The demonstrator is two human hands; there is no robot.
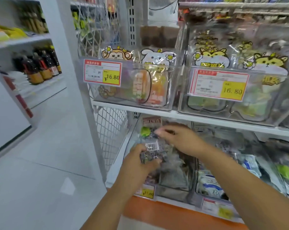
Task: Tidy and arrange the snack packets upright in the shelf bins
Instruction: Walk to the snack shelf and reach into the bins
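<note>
A clear snack packet (150, 143) with dark contents, a green sticker and a white barcode label stands in the lower left shelf bin (173, 191). My left hand (140, 165) grips the packet's lower part from the left. My right hand (177, 138) pinches its upper right edge with the fingertips. More dark packets lie behind it in the same bin, partly hidden by my hands.
To the right, a second lower bin (211, 195) holds white-blue and green-sticker packets leaning over. The upper shelf (182, 114) carries clear bins of animal-shaped packets with red-yellow price tags (102, 73). A wire mesh side panel (110, 130) closes the shelf's left end. Bottles stand on shelves at far left.
</note>
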